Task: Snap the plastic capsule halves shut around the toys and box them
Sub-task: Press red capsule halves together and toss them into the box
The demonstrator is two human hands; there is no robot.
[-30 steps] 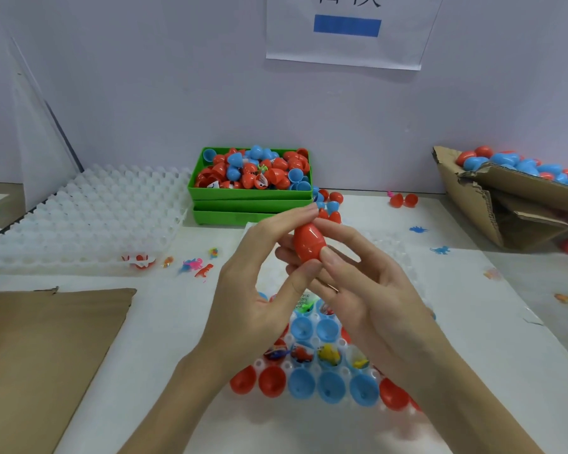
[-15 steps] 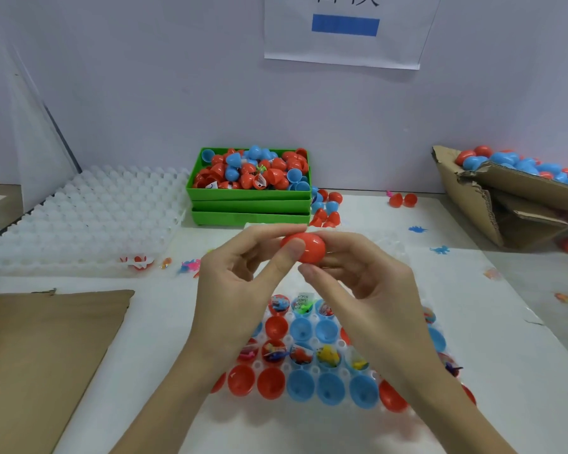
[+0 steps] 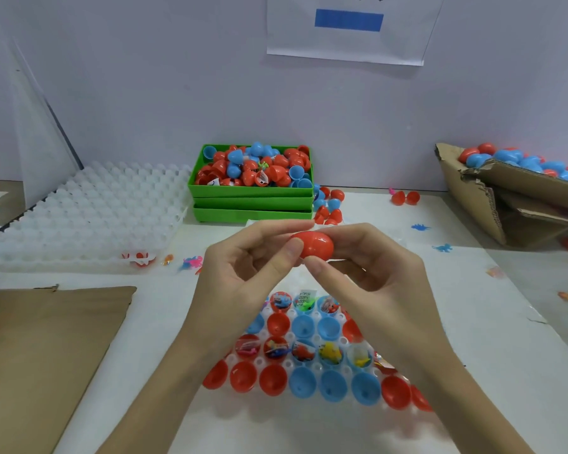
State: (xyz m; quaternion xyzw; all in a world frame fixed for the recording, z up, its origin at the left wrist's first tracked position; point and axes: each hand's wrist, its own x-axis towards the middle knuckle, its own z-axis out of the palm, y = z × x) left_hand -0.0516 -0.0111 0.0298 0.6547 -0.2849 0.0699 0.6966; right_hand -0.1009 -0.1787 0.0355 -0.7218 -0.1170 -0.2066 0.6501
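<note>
A red capsule [image 3: 315, 245] lies on its side in mid-air, pinched from both ends. My left hand [image 3: 243, 286] grips its left end with thumb and fingers; my right hand [image 3: 371, 276] holds its right end. Below my hands a clear tray [image 3: 315, 367] carries rows of open red and blue capsule halves, some with small toys inside. My arms hide part of that tray. A cardboard box [image 3: 492, 204] at the right holds closed red and blue capsules.
A green bin [image 3: 253, 191] full of loose capsule halves stands at the back centre. An empty white cell tray [image 3: 89, 211] lies at the left. Brown cardboard [image 3: 40, 348] covers the near left. Small toys [image 3: 441, 248] and stray halves lie scattered on the white table.
The red capsule turned from upright to lying sideways between my fingers, and both hands dropped slightly and shifted grip to its ends.
</note>
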